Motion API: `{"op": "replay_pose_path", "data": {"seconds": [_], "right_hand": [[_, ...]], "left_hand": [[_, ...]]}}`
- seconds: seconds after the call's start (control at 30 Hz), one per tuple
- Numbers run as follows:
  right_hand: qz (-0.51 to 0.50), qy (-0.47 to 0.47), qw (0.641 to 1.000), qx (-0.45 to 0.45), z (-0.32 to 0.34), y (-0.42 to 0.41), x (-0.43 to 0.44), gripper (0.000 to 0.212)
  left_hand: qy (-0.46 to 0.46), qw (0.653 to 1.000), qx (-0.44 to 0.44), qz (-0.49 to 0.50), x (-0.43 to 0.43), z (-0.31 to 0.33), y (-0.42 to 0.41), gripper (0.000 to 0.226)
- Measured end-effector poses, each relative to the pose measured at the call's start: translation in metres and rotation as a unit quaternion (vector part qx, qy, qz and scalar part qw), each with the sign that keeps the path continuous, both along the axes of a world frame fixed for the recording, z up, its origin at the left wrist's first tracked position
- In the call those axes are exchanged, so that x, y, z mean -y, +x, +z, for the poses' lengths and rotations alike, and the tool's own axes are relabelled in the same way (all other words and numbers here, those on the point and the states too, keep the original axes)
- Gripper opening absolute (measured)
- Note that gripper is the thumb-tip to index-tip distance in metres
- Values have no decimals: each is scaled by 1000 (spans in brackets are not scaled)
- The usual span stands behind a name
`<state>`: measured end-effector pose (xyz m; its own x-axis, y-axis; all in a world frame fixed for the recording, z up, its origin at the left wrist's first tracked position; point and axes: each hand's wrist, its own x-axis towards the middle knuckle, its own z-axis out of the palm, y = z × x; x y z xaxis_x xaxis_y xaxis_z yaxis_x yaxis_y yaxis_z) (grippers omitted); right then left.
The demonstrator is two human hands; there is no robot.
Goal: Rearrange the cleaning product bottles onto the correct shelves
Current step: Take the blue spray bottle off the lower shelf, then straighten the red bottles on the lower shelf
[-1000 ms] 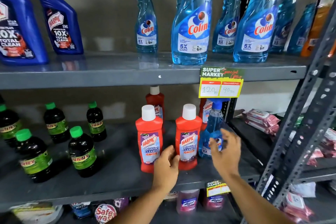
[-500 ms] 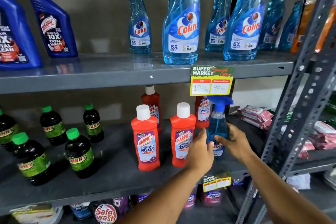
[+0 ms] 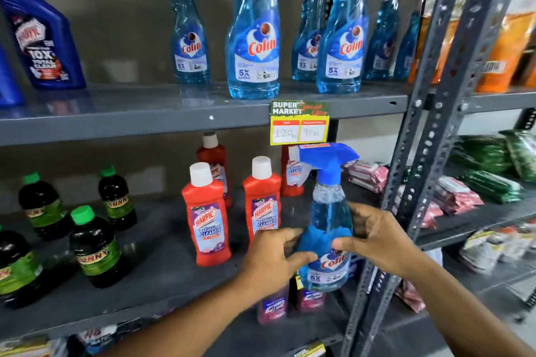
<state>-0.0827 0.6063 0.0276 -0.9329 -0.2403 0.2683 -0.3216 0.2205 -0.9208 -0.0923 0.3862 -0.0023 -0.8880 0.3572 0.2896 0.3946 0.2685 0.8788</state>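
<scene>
A blue Colin spray bottle [image 3: 327,223] with a blue trigger head is held upright in front of the middle shelf [image 3: 162,278]. My left hand [image 3: 272,258] grips its left side and my right hand [image 3: 377,240] grips its right side. Red Harpic bathroom cleaner bottles [image 3: 207,217] with white caps stand on the middle shelf just left of and behind it. On the upper shelf [image 3: 174,116] several more Colin spray bottles [image 3: 253,38] stand in a row, with blue Harpic bottles [image 3: 43,38] at the far left.
Dark bottles with green caps [image 3: 92,246] occupy the left of the middle shelf. A yellow price tag [image 3: 298,124] hangs from the upper shelf edge. A perforated grey upright [image 3: 420,153] stands at right, with packets [image 3: 452,194] on the neighbouring rack. Pink bottles [image 3: 272,307] sit below.
Both hands closed on the Colin spray bottle and lifted it off the middle shelf, bringing it forward toward me. The camera view shifted slightly left.
</scene>
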Motion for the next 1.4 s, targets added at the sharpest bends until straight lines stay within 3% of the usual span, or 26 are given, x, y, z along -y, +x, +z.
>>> {"op": "replay_pose_path", "data": {"seconds": [0.17, 0.37, 0.47, 0.6, 0.77, 0.93, 1.03, 1.13, 1.2, 1.23, 1.3, 1.33, 1.4], "right_hand": [[57, -20, 993, -105, 80, 23, 56, 56], [63, -71, 960, -262, 201, 11, 132, 25], [88, -105, 950, -282, 252, -10, 170, 21], [93, -95, 960, -245, 290, -54, 218, 13], [36, -39, 978, -204, 288, -97, 256, 23], [63, -47, 980, -185, 284, -120, 262, 24], [64, -33, 978, -194, 281, -123, 257, 26], [23, -1, 972, -235, 288, -113, 258, 56], [-33, -2, 948, -316, 278, -90, 243, 71], [-33, -33, 933, -357, 270, -76, 236, 67], [-31, -69, 911, -404, 210, -55, 191, 44], [-28, -66, 906, -417, 180, -43, 174, 32], [-77, -15, 902, -425, 115, -39, 146, 17]], "left_hand": [[49, 995, -78, 29, 56, 86, 44, 50], [76, 968, -218, 104, 115, 215, 59, 41], [101, 951, -259, 133, 141, 263, 44, 32], [122, 948, -232, 181, 172, 294, -1, 32], [136, 949, -175, 223, 191, 280, -49, 29], [172, 944, -166, 228, 195, 271, -68, 24], [177, 942, -172, 229, 194, 272, -66, 31], [166, 932, -188, 262, 193, 282, -62, 25], [144, 894, -246, 347, 189, 284, -47, 34], [138, 870, -294, 372, 189, 284, -33, 34], [115, 860, -346, 357, 162, 233, -10, 27], [95, 869, -362, 324, 154, 205, 9, 23], [75, 933, -266, 231, 130, 141, 32, 22]]}}
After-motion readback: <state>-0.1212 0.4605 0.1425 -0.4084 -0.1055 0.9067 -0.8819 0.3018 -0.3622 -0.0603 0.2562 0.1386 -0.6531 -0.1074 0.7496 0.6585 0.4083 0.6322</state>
